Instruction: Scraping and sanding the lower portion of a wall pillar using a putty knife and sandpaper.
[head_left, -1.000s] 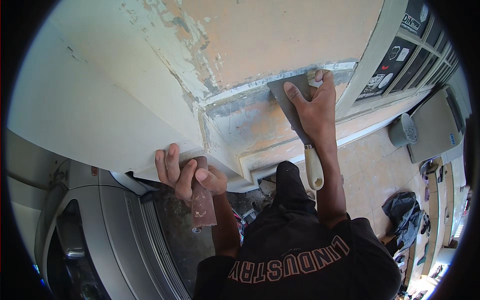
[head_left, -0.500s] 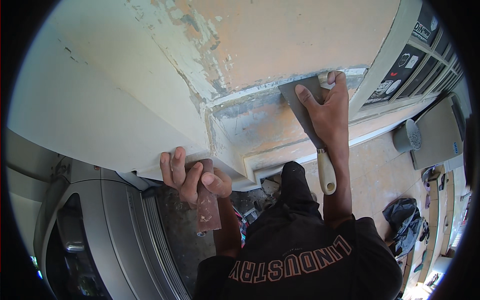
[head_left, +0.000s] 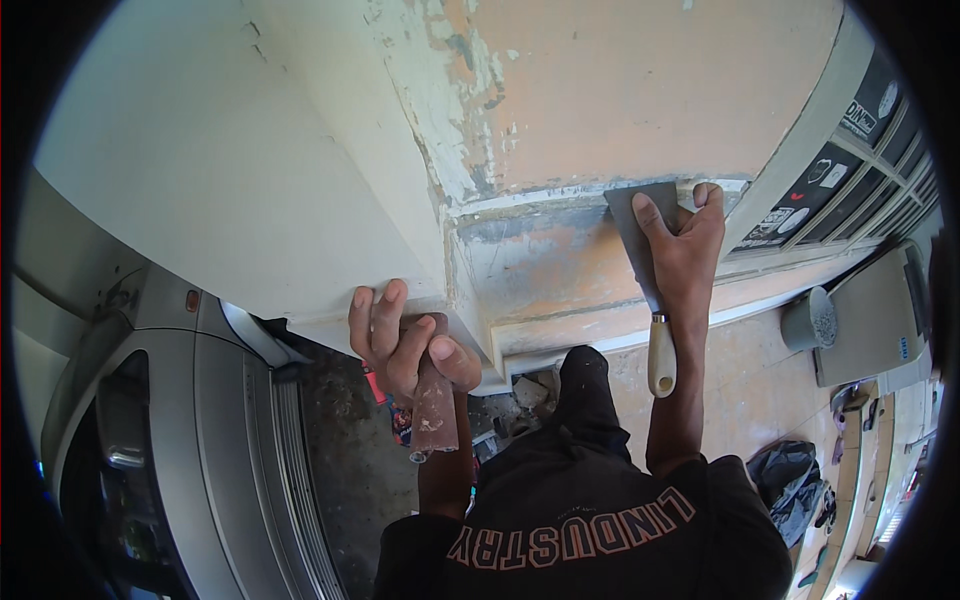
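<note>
My right hand (head_left: 685, 240) is closed round the broad dark blade of a putty knife (head_left: 661, 362), thumb flat on its face. The pale handle hangs down along my wrist. The blade's far edge is close by a whitish ledge (head_left: 560, 193) on the scraped wall (head_left: 650, 90); whether it touches cannot be made out. Lower left, my left hand (head_left: 410, 350) grips a dusty reddish-brown roll of sandpaper (head_left: 435, 415), its rolled end pointing down. Those fingertips are by the lower edge of a cream pillar (head_left: 260, 200). Grey patches and bare orange paint show under the ledge.
A silver car (head_left: 225, 410) stands close on the left. Rubble (head_left: 530, 390) lies at the wall's foot by my knee. To the right are a barred window (head_left: 800, 195), a grey bucket (head_left: 808, 322), a large pale box (head_left: 872, 315) and a black plastic bag (head_left: 785, 485) near shelves.
The view has shifted, so the wall, pillar and both hands appear farther right and the wall a little lower. Both hands keep their holds; the putty knife's handle hangs more upright.
</note>
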